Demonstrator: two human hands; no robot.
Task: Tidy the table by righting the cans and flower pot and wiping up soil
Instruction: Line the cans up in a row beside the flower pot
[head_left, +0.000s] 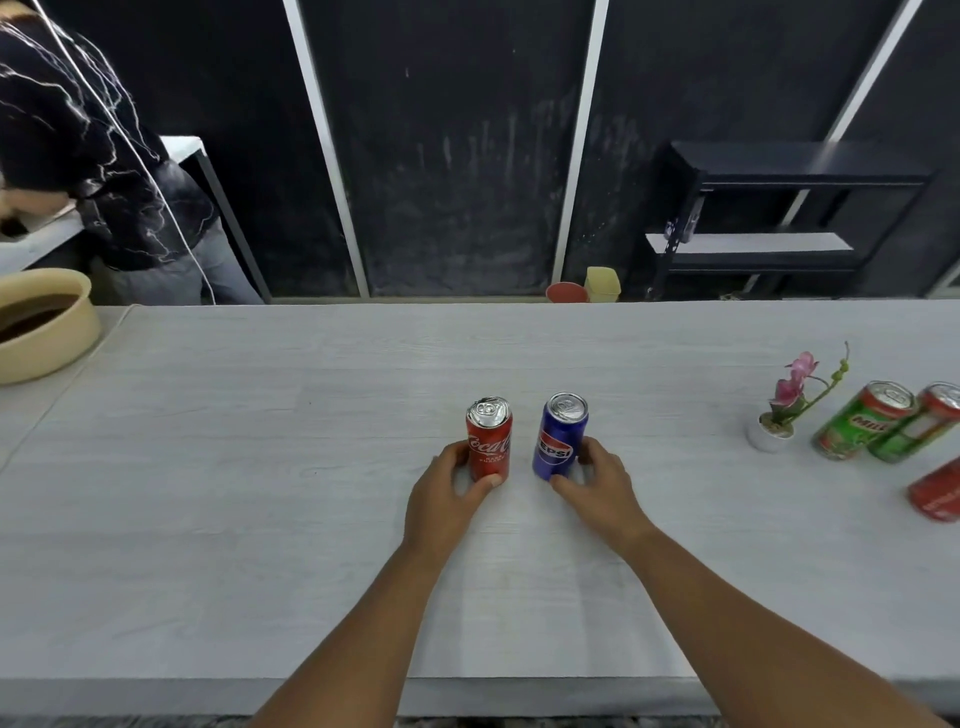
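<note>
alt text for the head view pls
The left hand grips an upright red Coca-Cola can and the right hand an upright blue Pepsi can, side by side on a grey table. Further right are a white flower pot and two green cans.

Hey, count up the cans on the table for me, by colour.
Red: 2, the Coca-Cola can and the red can at the right edge
Blue: 1, the Pepsi can
Green: 2, the Milo can and the green can beside it
Total: 5
</note>
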